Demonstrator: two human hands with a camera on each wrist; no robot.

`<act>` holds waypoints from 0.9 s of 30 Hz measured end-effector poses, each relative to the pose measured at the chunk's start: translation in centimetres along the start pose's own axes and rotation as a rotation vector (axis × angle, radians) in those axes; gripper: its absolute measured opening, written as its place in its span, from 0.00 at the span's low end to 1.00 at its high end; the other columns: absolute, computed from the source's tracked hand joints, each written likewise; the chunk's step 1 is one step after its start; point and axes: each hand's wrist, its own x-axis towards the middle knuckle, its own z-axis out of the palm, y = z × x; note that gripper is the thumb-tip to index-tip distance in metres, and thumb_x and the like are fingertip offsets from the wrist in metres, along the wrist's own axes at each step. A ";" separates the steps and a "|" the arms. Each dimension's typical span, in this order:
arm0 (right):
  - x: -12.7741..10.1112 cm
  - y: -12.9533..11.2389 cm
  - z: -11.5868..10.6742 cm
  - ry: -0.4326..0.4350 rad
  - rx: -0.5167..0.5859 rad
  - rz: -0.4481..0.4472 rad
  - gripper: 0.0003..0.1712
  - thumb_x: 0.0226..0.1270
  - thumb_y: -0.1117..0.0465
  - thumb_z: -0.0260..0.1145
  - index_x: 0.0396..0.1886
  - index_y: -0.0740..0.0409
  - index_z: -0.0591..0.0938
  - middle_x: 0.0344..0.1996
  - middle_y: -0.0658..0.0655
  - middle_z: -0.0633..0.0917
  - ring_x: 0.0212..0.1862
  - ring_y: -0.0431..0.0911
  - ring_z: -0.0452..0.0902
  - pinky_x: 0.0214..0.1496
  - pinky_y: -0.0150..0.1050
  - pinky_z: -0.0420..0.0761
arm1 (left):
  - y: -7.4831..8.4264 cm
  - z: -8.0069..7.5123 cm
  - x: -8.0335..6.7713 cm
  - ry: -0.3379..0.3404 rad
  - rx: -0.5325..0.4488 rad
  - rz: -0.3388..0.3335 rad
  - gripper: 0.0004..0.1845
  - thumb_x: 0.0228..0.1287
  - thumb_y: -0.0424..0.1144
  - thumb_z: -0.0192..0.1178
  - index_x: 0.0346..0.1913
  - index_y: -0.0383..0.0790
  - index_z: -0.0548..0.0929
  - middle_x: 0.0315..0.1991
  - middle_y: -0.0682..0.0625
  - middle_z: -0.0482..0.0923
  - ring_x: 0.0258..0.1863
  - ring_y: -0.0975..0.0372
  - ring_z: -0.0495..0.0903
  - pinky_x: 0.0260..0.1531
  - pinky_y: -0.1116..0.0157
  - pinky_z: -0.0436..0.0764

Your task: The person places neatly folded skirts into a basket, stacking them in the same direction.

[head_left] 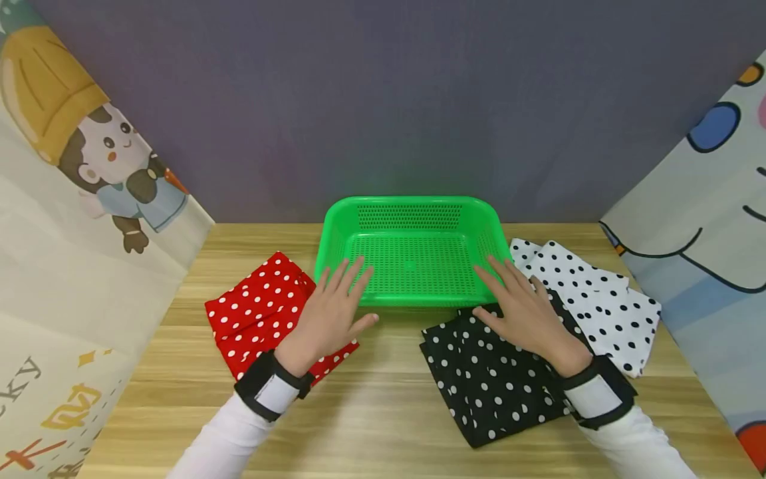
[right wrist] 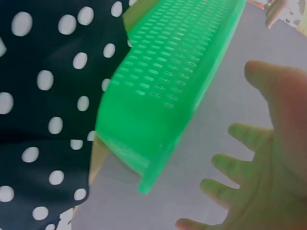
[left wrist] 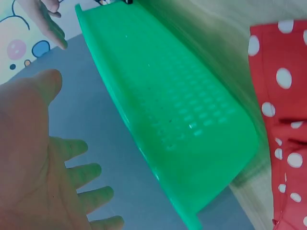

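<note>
Green perforated basket (head_left: pixel 410 213), red white-dotted cloth (head_left: pixel 257 306), black white-dotted cloth (head_left: pixel 491 379), white black-dotted cloth (head_left: pixel 598 299)

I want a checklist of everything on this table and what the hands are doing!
Surface: wooden table, light planks.
Job's things: green basket, with nothing in it; red dotted cloth left of it; black dotted cloth and white dotted cloth on the right.
Clutter: nothing seen.
Grips: left hand and right hand both open, fingers spread, hovering at the basket's near rim; contact cannot be told.
Cables: nothing seen; black wrist straps only.
Surroundings: grey back wall, cartoon curtains either side.
</note>
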 end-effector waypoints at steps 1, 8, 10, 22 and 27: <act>-0.3 0.0 0.1 0.009 -0.001 0.000 0.42 0.57 0.47 0.65 0.69 0.51 0.60 0.69 0.63 0.57 0.68 0.64 0.51 0.56 0.72 0.55 | 0.2 0.1 -0.2 0.007 0.005 0.004 0.42 0.61 0.61 0.51 0.71 0.42 0.53 0.72 0.43 0.46 0.70 0.47 0.48 0.66 0.47 0.53; -2.8 0.5 0.5 0.078 -0.007 0.015 0.43 0.52 0.50 0.69 0.68 0.51 0.63 0.67 0.63 0.61 0.66 0.64 0.55 0.54 0.69 0.59 | 2.0 0.7 -1.3 0.026 0.043 0.045 0.42 0.60 0.61 0.51 0.71 0.41 0.54 0.72 0.43 0.47 0.71 0.48 0.47 0.67 0.48 0.51; -3.6 0.6 0.6 0.093 -0.014 0.017 0.44 0.51 0.51 0.70 0.68 0.51 0.63 0.67 0.64 0.62 0.66 0.64 0.56 0.53 0.69 0.60 | 2.6 0.9 -1.5 0.017 0.064 0.059 0.42 0.60 0.62 0.50 0.71 0.42 0.54 0.72 0.43 0.47 0.71 0.49 0.47 0.67 0.49 0.50; -7.1 0.9 1.7 0.082 -0.047 0.046 0.44 0.47 0.52 0.71 0.66 0.53 0.66 0.63 0.65 0.66 0.59 0.65 0.64 0.49 0.69 0.65 | 7.2 3.9 -2.3 0.020 -0.010 0.172 0.42 0.59 0.63 0.50 0.71 0.44 0.55 0.72 0.44 0.48 0.70 0.50 0.50 0.67 0.51 0.52; -8.1 1.0 2.4 0.057 -0.055 0.055 0.42 0.46 0.53 0.72 0.63 0.54 0.68 0.59 0.66 0.70 0.55 0.66 0.68 0.46 0.68 0.68 | 8.8 5.1 -2.0 0.057 -0.010 0.218 0.42 0.59 0.64 0.50 0.70 0.43 0.57 0.71 0.44 0.51 0.69 0.50 0.54 0.67 0.52 0.53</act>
